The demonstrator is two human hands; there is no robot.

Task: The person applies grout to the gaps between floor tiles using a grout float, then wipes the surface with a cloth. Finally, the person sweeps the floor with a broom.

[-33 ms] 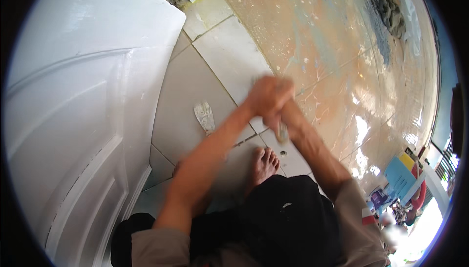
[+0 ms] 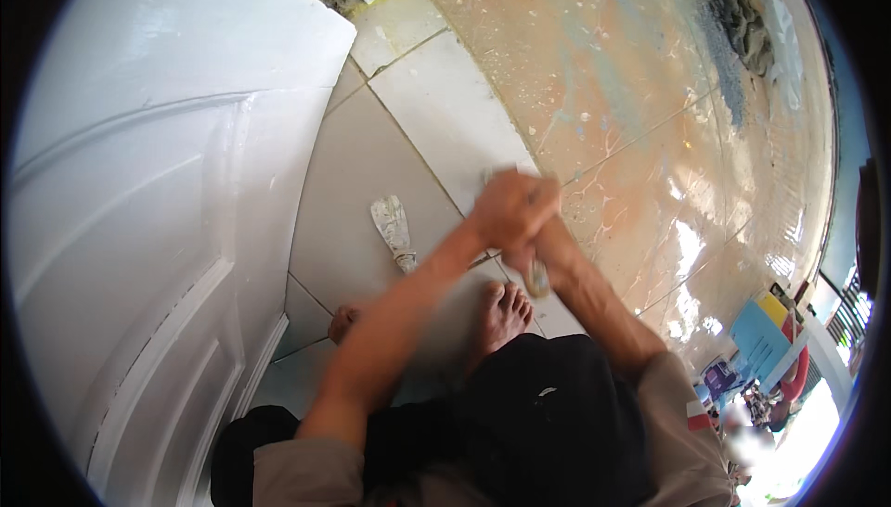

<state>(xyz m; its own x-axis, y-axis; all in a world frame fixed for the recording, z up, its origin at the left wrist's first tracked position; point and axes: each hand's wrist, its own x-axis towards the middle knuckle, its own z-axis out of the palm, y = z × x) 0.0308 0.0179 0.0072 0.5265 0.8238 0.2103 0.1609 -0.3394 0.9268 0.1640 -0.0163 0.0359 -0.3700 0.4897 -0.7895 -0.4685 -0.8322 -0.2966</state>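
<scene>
Back come both hands [image 2: 516, 205], clenched around a tool handle [image 2: 536, 281]! Its long axis runs bodyward, butt nearer the right wrist [image 2: 561, 245]

A panelled door [image 2: 176, 136] fills the left side of the frame. To its right, a strip of floor tiles [image 2: 450, 103] slants from top centre toward the middle, with the wider floor [image 2: 640, 136] beyond it on the right. The hands [image 2: 515, 210] sit together at centre, around a handled tool [image 2: 537, 280] whose end projects below them. A scraper [image 2: 391, 222] lies on the tiles to their left, its lower end behind the left forearm. One bare foot [image 2: 504, 314] rests below the hands, another [image 2: 342, 322] farther left. A cloth [image 2: 738, 20] lies on the floor at upper right; assorted items [image 2: 729, 372] crowd the lower right.
</scene>
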